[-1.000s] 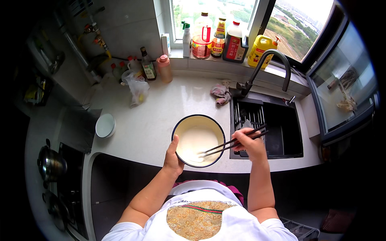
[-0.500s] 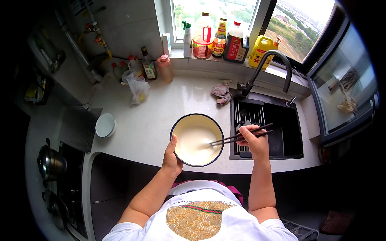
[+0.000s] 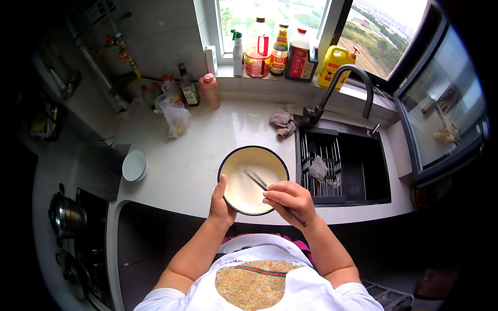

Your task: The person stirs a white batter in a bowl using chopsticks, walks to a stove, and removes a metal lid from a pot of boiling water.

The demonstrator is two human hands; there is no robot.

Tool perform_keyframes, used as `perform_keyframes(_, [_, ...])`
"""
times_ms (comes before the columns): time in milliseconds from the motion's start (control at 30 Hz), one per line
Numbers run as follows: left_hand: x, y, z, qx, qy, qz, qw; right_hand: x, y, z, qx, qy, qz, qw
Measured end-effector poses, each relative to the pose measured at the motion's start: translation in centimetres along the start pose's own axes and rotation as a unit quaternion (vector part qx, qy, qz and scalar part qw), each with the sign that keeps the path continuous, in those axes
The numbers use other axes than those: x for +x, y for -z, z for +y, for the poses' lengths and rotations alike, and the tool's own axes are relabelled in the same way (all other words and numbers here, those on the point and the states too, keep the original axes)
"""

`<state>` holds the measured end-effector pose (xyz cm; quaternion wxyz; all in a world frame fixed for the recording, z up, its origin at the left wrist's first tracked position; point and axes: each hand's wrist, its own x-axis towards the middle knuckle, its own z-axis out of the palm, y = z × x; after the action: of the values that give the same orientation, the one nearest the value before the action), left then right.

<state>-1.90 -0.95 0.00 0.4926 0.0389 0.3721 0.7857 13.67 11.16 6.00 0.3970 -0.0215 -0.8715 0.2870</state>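
Observation:
A cream-coloured bowl with a dark rim (image 3: 222, 181) stands at the counter's front edge, holding a pale, creamy mixture (image 3: 244, 193). My left hand (image 3: 221, 203) grips the bowl's left side, thumb up along the rim and fingers beneath, partly hidden. Over the bowl's right part, my right hand (image 3: 291, 200) is closed around a pair of dark chopsticks (image 3: 256, 179). Their tips reach into the mixture near the middle of the bowl and look slightly blurred.
Right of the bowl is a black sink (image 3: 365, 171) with a metal rack (image 3: 310, 150) and a curved faucet (image 3: 367, 85). A crumpled cloth (image 3: 283, 122) lies behind. At left are a white bowl (image 3: 135, 166), a plastic bag (image 3: 175, 118) and a pot (image 3: 67, 212). Bottles (image 3: 258, 52) line the sill.
My right hand has swung left and nearer to me, from above the sink's edge to over the bowl. The chopstick tips have moved left and up inside the bowl. My left hand keeps its hold.

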Motion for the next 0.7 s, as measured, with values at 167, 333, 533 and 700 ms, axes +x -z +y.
perform_keyframes(167, [0.2,0.5,0.8,0.01,-0.017,0.01,1.0,0.0,2.6,-2.2,-0.089,-0.039,-0.089,0.991])
perform_keyframes(333, [0.1,0.5,0.1,0.005,-0.012,0.02,1.0,0.9,2.2,-3.4,0.048,-0.05,-0.124,0.99])
perform_keyframes(533, [0.2,-0.1,0.4,0.005,-0.008,0.005,1.0,-0.4,1.5,-1.9,-0.14,-0.016,-0.116,0.983])
perform_keyframes(700, [0.1,0.1,0.2,0.005,0.003,0.018,1.0,0.5,3.0,-4.4,0.018,-0.053,-0.185,0.981])
